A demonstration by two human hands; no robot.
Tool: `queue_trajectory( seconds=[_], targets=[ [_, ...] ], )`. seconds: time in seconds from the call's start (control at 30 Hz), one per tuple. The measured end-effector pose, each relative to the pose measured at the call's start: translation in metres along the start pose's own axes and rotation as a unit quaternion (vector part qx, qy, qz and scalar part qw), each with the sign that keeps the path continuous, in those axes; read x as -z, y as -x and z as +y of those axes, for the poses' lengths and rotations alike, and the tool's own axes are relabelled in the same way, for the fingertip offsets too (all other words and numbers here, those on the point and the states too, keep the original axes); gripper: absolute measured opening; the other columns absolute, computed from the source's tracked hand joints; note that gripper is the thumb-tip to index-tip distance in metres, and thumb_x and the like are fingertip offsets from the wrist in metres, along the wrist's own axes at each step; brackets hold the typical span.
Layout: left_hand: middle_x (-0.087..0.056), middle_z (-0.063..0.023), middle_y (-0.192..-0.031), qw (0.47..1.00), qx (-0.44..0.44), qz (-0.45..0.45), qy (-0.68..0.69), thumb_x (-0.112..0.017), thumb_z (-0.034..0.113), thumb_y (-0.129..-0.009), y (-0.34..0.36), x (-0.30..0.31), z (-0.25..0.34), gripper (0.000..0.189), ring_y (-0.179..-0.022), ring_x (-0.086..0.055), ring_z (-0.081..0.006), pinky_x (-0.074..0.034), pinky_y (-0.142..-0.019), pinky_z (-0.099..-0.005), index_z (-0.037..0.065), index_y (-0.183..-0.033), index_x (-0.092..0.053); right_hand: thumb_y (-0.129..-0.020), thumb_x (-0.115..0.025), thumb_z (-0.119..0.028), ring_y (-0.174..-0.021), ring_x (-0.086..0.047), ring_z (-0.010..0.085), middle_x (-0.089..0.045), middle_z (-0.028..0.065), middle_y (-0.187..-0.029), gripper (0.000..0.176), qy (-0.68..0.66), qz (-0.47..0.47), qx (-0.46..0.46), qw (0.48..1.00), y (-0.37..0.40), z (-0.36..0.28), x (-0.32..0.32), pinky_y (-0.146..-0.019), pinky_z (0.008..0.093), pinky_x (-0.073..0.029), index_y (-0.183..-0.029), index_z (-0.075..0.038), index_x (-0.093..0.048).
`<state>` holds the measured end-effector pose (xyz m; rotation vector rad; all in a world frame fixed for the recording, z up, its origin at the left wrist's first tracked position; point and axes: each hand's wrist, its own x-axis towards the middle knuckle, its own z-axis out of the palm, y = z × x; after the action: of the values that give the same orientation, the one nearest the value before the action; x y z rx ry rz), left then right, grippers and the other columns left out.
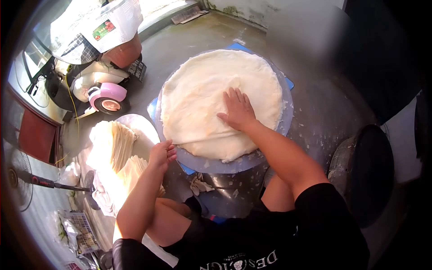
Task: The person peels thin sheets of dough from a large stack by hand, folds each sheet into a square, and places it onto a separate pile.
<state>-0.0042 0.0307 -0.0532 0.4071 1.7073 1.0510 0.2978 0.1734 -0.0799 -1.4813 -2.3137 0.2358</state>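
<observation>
In front of me a wide, pale round of layered dough sheets (202, 94) lies on a round grey board (211, 167). My right hand (238, 109) rests on top of it, palm down with fingers spread. At the near left rim, my left hand (163, 154) pinches the edge of the top dough sheet. A fold line runs rightward from that pinch, and a lower layer shows below it. Beside my left forearm, stacks of folded pale sheets (112, 146) sit on a round white board (143, 127).
Blue corners (290, 83) stick out beneath the grey board, which stands on a metal drum (229, 182). A scooter with a pink wheel guard (110, 91) is at the upper left. A fan (20, 177) and a plastic basket (83, 229) are at left; a dark round object (371, 175) is at right.
</observation>
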Motion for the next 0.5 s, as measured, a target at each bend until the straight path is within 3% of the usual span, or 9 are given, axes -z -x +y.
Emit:
queue_trajectory(
  seconds=[0.1,0.17,0.3,0.4,0.47,0.5],
  targets=[
    [-0.064,-0.01,-0.104,0.997,0.07,-0.013,0.014,-0.07,0.03,-0.093,-0.009,0.003,-0.016,0.039,-0.084,-0.065,-0.0217,-0.056,-0.068,-0.0333,0.002,-0.118,-0.057,-0.09,-0.057,-0.054,-0.151,-0.017,0.0338,-0.024,0.0188,-0.161,0.082,0.023,0.003,0.02,1.0,0.008,0.001,-0.003,-0.123,0.0486,-0.012,-0.153,-0.006,-0.034],
    [-0.065,-0.0094,-0.099,0.998,0.061,-0.012,0.02,-0.071,0.034,-0.093,-0.017,0.002,-0.017,0.039,-0.08,-0.065,-0.0211,-0.056,-0.067,-0.0323,0.002,-0.113,-0.059,-0.091,-0.056,-0.053,-0.151,-0.018,0.0341,-0.024,0.0185,-0.162,0.081,0.031,-0.006,0.026,0.999,0.01,-0.002,0.002,-0.123,0.0484,-0.013,-0.153,-0.007,-0.035],
    [-0.067,-0.0087,-0.089,0.998,0.017,-0.009,0.054,-0.073,0.031,-0.092,-0.028,0.003,-0.015,0.035,-0.073,-0.066,-0.0192,-0.055,-0.059,-0.0286,0.001,-0.106,-0.061,-0.092,-0.053,-0.053,-0.15,-0.021,0.0349,-0.026,0.0177,-0.162,0.076,0.043,-0.064,0.08,0.994,0.022,-0.017,-0.003,-0.123,0.0485,-0.014,-0.153,-0.011,-0.037],
    [-0.065,-0.0061,-0.085,1.0,0.006,-0.007,-0.011,-0.073,0.028,-0.092,-0.037,0.002,-0.017,0.032,-0.071,-0.066,-0.0196,-0.054,-0.059,-0.0287,0.004,-0.109,-0.06,-0.093,-0.051,-0.052,-0.15,-0.023,0.0351,-0.028,0.0172,-0.161,0.073,0.038,-0.039,0.094,0.994,0.028,-0.016,-0.007,-0.122,0.0492,-0.015,-0.152,-0.012,-0.039],
    [-0.065,-0.0075,-0.076,0.993,-0.102,0.047,-0.023,-0.072,0.02,-0.091,-0.036,-0.002,-0.021,0.024,-0.059,-0.065,-0.0187,-0.051,-0.048,-0.0278,0.002,-0.099,-0.058,-0.094,-0.051,-0.052,-0.149,-0.024,0.035,-0.029,0.0175,-0.161,0.072,0.04,-0.043,0.097,0.994,0.031,-0.013,-0.006,-0.122,0.0496,-0.016,-0.152,-0.012,-0.04],
    [-0.065,-0.0075,-0.076,0.994,-0.1,0.048,-0.021,-0.072,0.02,-0.091,-0.031,-0.006,-0.019,0.024,-0.059,-0.065,-0.0187,-0.051,-0.048,-0.0278,0.002,-0.099,-0.058,-0.094,-0.051,-0.052,-0.149,-0.025,0.035,-0.03,0.0178,-0.16,0.071,0.038,-0.044,0.096,0.994,0.032,-0.013,-0.005,-0.121,0.0501,-0.017,-0.151,-0.012,-0.041]
  ],
)
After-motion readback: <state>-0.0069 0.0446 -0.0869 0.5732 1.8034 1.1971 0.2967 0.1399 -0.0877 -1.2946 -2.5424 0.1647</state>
